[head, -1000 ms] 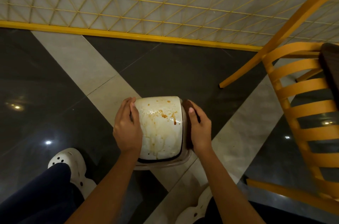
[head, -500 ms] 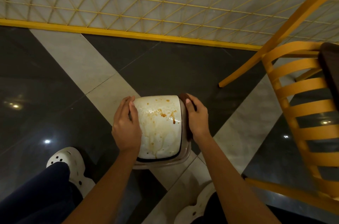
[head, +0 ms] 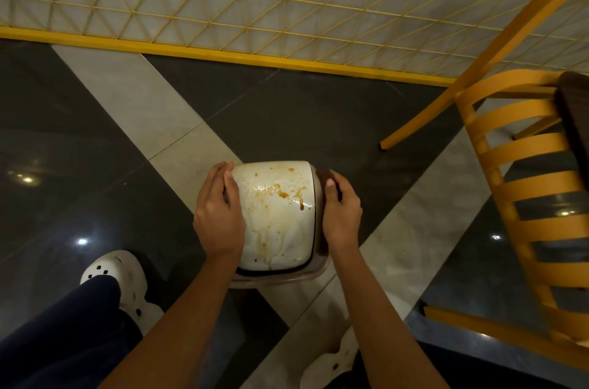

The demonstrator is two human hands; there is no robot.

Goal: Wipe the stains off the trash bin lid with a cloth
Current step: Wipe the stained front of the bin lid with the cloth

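Slightly higher than a second ago, the right hand (head: 341, 213) has slid the cloth (head: 323, 176) up the bin's right side; the left hand (head: 219, 213) has stayed put. At centre frame, above a glossy dark-and-pale tiled floor (head: 95, 149), the left hand grips the left edge of the trash bin lid (head: 277, 229), fingers together. This lid is white, smooth and rounded-square, streaked with orange-brown stains (head: 283, 194). Against its right edge, the right hand's curled fingers clamp the dark brown cloth. A yellow slatted chair (head: 522, 184) stands far right.
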